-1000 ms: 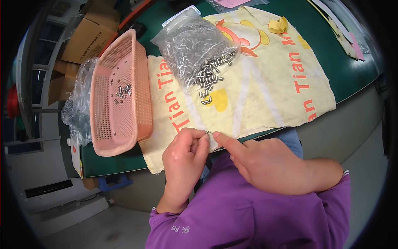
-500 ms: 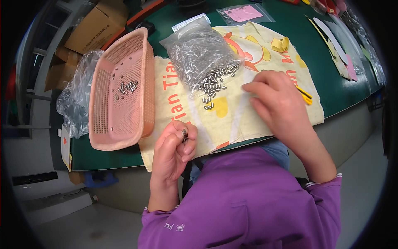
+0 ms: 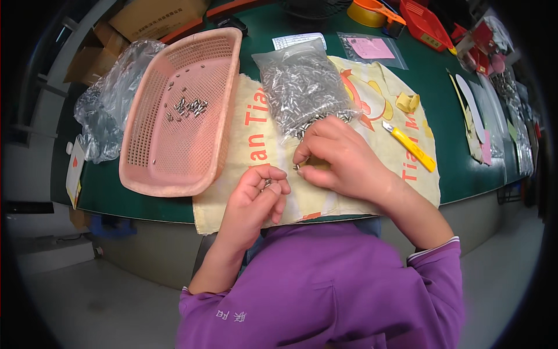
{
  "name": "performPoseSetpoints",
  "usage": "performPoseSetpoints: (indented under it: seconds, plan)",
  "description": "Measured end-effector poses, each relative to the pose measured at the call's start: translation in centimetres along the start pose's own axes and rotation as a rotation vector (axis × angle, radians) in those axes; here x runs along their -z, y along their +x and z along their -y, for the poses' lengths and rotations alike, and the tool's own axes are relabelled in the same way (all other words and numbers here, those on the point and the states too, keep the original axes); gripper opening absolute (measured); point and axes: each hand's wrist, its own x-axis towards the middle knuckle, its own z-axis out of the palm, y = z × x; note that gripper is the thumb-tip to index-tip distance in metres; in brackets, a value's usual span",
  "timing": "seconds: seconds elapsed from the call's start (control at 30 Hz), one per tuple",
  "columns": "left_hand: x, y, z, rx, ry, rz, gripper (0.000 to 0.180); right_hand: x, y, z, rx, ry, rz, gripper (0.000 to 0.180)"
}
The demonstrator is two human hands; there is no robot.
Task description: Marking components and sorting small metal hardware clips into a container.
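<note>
My left hand [image 3: 256,198] is closed over a few small shiny metal pieces [image 3: 267,184], which show between thumb and fingers. To its right, my right hand [image 3: 340,163] pinches one small metal piece [image 3: 297,167] between thumb and fingertips, just above the yellow printed cloth [image 3: 244,205]. A clear plastic bag [image 3: 302,84] full of the same small metal parts lies on the cloth. Loose parts [image 3: 307,125] spill from its near end, partly hidden behind my right hand. On the left, a pink plastic basket [image 3: 222,154] holds a small heap of these parts [image 3: 189,107].
A yellow utility knife [image 3: 411,146] and a crumpled yellow scrap [image 3: 407,103] lie on the cloth's right side. Behind are a bag with a pink label [image 3: 372,49] and a red tray [image 3: 425,26]. Crumpled clear plastic [image 3: 107,110] and a cardboard box [image 3: 156,17] sit at left.
My right hand has moved left and nearer, from over the cloth's right side to beside my left hand, uncovering the knife. The view has shifted somewhat.
</note>
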Motion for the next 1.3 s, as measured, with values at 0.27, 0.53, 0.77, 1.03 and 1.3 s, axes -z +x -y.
performPoseSetpoints:
  seconds: [0.27,0.53,0.77,1.03,1.3]
  plan:
    - [0.0,1.5,0.4,0.097,-0.174,0.111,0.015,-0.1,0.1,0.4,0.058,0.147,-0.073,0.021]
    - [-0.3,1.6,0.1,0.114,-0.166,0.073,0.013,-0.2,-0.2,0.3,-0.028,0.238,-0.053,0.023]
    - [0.0,1.5,0.0,0.093,-0.086,0.049,0.012,-0.1,0.1,0.4,-0.108,0.294,-0.006,0.024]
    - [0.1,1.5,-0.3,0.107,-0.11,0.068,0.011,0.1,0.2,-0.1,-0.14,0.308,-0.021,0.023]
    - [0.6,1.7,-0.5,0.133,-0.143,0.07,0.012,0.1,0.0,-0.6,-0.133,0.14,-0.034,0.02]
